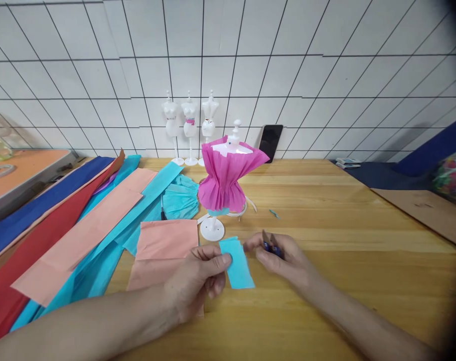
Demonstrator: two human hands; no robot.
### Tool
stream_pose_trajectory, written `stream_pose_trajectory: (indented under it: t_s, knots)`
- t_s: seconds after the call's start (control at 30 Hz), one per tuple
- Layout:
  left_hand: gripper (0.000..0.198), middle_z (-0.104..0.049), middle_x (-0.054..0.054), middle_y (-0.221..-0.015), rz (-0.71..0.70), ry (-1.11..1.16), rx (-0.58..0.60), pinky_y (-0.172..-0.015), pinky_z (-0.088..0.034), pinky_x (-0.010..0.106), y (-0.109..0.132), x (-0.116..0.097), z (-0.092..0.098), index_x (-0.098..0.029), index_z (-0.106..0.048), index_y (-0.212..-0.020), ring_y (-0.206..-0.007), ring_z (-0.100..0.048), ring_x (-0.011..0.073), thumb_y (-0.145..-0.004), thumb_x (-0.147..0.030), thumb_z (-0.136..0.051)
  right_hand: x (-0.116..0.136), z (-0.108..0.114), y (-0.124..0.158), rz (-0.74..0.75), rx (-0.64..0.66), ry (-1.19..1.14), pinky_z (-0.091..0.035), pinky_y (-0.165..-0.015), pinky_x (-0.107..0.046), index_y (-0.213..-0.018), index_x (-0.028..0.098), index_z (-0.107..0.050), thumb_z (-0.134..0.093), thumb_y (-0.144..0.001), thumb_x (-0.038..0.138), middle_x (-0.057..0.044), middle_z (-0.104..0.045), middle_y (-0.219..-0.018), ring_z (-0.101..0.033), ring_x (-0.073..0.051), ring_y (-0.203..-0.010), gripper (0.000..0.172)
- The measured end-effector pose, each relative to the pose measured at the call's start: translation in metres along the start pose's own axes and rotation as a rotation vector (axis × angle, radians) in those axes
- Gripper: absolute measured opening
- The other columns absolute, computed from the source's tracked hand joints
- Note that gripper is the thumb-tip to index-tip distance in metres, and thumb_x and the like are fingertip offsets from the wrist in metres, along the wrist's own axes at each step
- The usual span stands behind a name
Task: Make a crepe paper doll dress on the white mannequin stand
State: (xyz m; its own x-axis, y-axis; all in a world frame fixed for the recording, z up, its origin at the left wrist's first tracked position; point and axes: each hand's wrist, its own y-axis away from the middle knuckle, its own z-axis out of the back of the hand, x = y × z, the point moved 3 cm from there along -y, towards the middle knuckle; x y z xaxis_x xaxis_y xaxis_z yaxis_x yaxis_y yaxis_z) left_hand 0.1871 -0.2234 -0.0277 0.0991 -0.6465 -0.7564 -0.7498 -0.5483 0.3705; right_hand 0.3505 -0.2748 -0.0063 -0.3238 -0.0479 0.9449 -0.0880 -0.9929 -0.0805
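Between thumb and fingers, my left hand (203, 273) pinches a small folded piece of turquoise crepe paper (238, 268) by its left edge. My right hand (284, 255) is closed around small scissors (272, 246) with dark blue handles; their blades point up and stand apart. Its index fingertip is close to the paper's upper right edge. Just behind the hands stands a small white dress form (212, 229) wrapped in gathered magenta crepe paper (225, 175), with a turquoise band under it. Peach crepe paper (167, 240) lies flat beneath and behind my left hand.
Long strips of blue, red (43, 245), peach and turquoise crepe paper cover the table's left side. Three small white dress forms (189, 125) and a phone (271, 143) stand by the tiled wall. A gathered turquoise piece (180, 197) lies behind the peach paper. Cardboard (419, 210) is at right.
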Motion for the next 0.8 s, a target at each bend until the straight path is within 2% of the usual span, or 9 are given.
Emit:
stream_pose_trajectory:
  t_s: [0.07, 0.13, 0.27, 0.4, 0.5, 0.6, 0.7, 0.8]
  knots:
    - [0.031, -0.052, -0.003, -0.042, -0.026, 0.026, -0.030, -0.036, -0.025, 0.014, -0.002, -0.001, 0.000, -0.013, -0.060, -0.063, -0.036, -0.041, 0.0034, -0.065, -0.039, -0.075, -0.001, -0.007, 0.001, -0.026, 0.058, -0.062, -0.030, -0.049, -0.025, -0.077, 0.017, -0.058, -0.056, -0.073, 0.056, 0.003, -0.041, -0.059, -0.037, -0.012, -0.054, 0.039]
    - [0.030, -0.056, -0.001, -0.045, -0.053, 0.046, -0.047, -0.038, -0.030, 0.014, -0.002, -0.002, 0.000, -0.012, -0.061, -0.064, -0.038, -0.045, 0.0040, -0.065, -0.038, -0.075, 0.001, -0.014, 0.003, -0.052, 0.090, -0.059, -0.025, -0.047, -0.024, -0.073, 0.018, -0.054, -0.059, -0.071, 0.053, 0.006, -0.031, -0.056, -0.029, -0.010, -0.052, 0.035]
    - [0.029, -0.057, 0.000, -0.049, -0.073, 0.037, -0.030, -0.040, -0.036, 0.014, 0.000, -0.001, -0.001, -0.011, -0.062, -0.067, -0.042, -0.049, 0.0052, -0.066, -0.038, -0.074, 0.005, -0.021, 0.002, -0.161, 0.009, -0.013, -0.022, -0.046, -0.023, -0.060, 0.020, -0.041, -0.061, -0.066, 0.039, 0.008, -0.024, -0.052, -0.024, -0.009, -0.050, 0.027]
    - [0.036, -0.059, 0.000, -0.061, -0.111, -0.098, 0.023, -0.037, -0.033, 0.015, 0.002, -0.002, -0.002, -0.012, -0.063, -0.081, -0.043, -0.048, 0.0052, -0.064, -0.040, -0.075, 0.005, -0.022, 0.003, -0.192, -0.003, 0.001, -0.021, -0.045, -0.022, -0.058, 0.021, -0.038, -0.058, -0.065, 0.033, 0.009, -0.024, -0.050, -0.023, -0.008, -0.048, 0.024]
    - [0.042, -0.057, -0.003, -0.062, -0.152, -0.211, -0.056, -0.036, -0.029, 0.015, 0.004, -0.005, -0.001, -0.015, -0.058, -0.087, -0.042, -0.044, 0.0038, -0.060, -0.041, -0.078, 0.004, -0.022, 0.005, -0.196, 0.044, 0.035, -0.019, -0.045, -0.022, -0.056, 0.021, -0.038, -0.056, -0.066, 0.027, 0.009, -0.022, -0.050, -0.022, -0.008, -0.047, 0.021]
    - [0.040, -0.056, -0.005, -0.062, -0.202, -0.260, -0.147, -0.039, -0.029, 0.015, 0.003, -0.010, 0.002, -0.017, -0.053, -0.082, -0.043, -0.042, 0.0033, -0.059, -0.039, -0.078, 0.003, -0.023, 0.006, -0.196, 0.065, 0.055, -0.019, -0.045, -0.022, -0.056, 0.021, -0.038, -0.055, -0.068, 0.024, 0.009, -0.021, -0.050, -0.020, -0.008, -0.048, 0.021]
    - [0.034, -0.054, -0.003, -0.060, -0.235, -0.337, -0.173, -0.038, -0.029, 0.017, -0.001, -0.011, 0.004, -0.015, -0.055, -0.072, -0.042, -0.041, 0.0037, -0.063, -0.041, -0.073, 0.002, -0.022, 0.004, -0.189, 0.067, 0.046, -0.019, -0.045, -0.022, -0.056, 0.021, -0.039, -0.055, -0.068, 0.025, 0.009, -0.021, -0.050, -0.020, -0.008, -0.048, 0.021]
    - [0.031, -0.051, -0.003, -0.052, -0.233, -0.429, -0.190, -0.036, -0.027, 0.018, -0.004, -0.009, 0.006, -0.013, -0.058, -0.068, -0.038, -0.039, 0.0045, -0.066, -0.042, -0.069, 0.005, -0.019, 0.004, -0.122, -0.019, 0.062, -0.020, -0.044, -0.022, -0.066, 0.019, -0.051, -0.058, -0.067, 0.026, 0.010, -0.021, -0.050, -0.021, -0.008, -0.046, 0.009]
